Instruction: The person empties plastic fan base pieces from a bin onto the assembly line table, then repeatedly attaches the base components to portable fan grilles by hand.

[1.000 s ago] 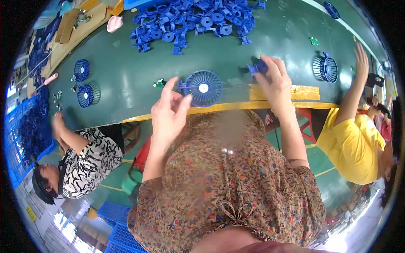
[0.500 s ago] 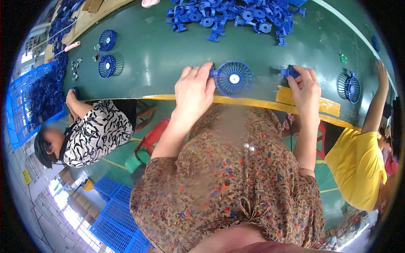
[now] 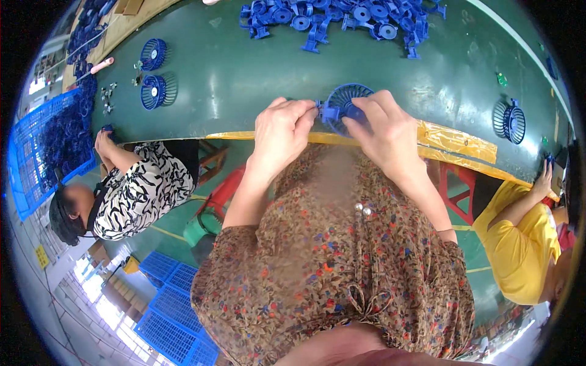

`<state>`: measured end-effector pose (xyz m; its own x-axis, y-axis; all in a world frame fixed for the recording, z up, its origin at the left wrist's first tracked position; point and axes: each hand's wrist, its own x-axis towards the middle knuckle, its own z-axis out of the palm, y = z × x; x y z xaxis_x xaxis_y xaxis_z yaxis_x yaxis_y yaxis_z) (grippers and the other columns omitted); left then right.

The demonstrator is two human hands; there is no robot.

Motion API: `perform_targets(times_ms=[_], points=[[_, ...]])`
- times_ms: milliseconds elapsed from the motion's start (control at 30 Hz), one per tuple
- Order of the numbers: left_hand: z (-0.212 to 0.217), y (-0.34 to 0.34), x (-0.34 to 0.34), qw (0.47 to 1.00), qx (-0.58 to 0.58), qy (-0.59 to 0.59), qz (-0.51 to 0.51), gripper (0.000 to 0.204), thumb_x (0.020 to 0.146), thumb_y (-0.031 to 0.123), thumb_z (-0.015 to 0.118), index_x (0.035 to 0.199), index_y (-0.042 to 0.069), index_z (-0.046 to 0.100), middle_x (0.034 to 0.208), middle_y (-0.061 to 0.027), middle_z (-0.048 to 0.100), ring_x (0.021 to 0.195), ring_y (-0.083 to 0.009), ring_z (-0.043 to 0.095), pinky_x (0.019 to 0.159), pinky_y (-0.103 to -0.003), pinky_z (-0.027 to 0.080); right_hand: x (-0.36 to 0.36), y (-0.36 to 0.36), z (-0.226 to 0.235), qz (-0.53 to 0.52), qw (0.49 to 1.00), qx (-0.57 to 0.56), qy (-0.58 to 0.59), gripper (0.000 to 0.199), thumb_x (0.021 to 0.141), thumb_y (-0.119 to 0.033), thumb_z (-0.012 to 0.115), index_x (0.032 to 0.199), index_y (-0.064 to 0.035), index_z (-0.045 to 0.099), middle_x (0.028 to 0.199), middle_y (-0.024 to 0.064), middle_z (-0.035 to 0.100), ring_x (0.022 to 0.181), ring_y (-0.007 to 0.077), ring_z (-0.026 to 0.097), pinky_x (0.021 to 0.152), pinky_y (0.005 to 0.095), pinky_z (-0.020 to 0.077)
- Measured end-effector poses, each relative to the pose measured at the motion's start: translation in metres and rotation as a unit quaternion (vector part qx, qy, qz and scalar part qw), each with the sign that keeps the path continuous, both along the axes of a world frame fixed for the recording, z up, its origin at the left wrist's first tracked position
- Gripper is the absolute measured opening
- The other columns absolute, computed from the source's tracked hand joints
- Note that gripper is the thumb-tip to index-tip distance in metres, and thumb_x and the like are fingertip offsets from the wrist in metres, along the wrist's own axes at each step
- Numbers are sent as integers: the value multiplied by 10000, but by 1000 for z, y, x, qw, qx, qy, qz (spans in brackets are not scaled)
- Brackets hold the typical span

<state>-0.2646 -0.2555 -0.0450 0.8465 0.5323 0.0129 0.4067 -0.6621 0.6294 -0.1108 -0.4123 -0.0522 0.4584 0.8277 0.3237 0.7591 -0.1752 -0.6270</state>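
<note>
A round blue fan cage (image 3: 345,95) rests at the table's near edge, in front of me. My left hand (image 3: 282,127) is closed on the tab at the cage's left side. From the right, my right hand (image 3: 386,129) pinches a blue plastic bracket (image 3: 331,114) and holds it over the cage. The bracket's narrow end lies at the tab by my left fingertips; whether the two parts touch I cannot tell. My right fingers hide much of the bracket's round end and the cage's right half.
A heap of blue brackets (image 3: 366,18) lies at the far side of the table (image 3: 244,73). Two fan cages (image 3: 153,91) stand at left near small metal parts (image 3: 107,97), another cage (image 3: 513,122) at right. Co-workers sit on both sides. Yellow tape (image 3: 458,143) runs along the near edge.
My right hand has moved left with the bracket, bringing it over the fan cage. My left hand stays at the cage's tab. The right co-worker's arm has drawn back toward the table's near edge.
</note>
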Motion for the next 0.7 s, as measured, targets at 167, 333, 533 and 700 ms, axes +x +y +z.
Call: perform_targets(times_ms=[167,333,533,700], points=[[-7,-2,-3,999,-40,-12,11,130,931,118,662,992,29,734,797,-127,690,760,-274,638,716,-392,511,-2,3,-3,28,995,-78,-61,316,783,-161,799,1041,-23,679,930,100,569,857,283,669,683,390,566],[-8,-1,-3,998,-47,-39,19,100,932,150,660,903,73,717,718,-123,656,703,-337,617,669,-452,501,-7,8,-2,22,990,-101,-92,313,783,-162,791,1033,-11,680,932,95,566,859,264,669,673,384,571],[-5,-8,8,997,-51,-16,49,315,973,280,654,1151,20,667,744,-114,663,726,-302,656,690,-421,515,-10,17,0,20,983,-133,-124,236,789,-160,761,936,-8,658,906,104,555,832,268,665,654,380,571],[-14,-14,17,998,14,-16,64,576,930,289,704,1320,-76,490,663,-110,610,640,-307,642,634,-438,510,-10,21,1,20,980,-151,-130,188,792,-158,740,863,-23,630,894,111,559,825,273,668,644,382,570]])
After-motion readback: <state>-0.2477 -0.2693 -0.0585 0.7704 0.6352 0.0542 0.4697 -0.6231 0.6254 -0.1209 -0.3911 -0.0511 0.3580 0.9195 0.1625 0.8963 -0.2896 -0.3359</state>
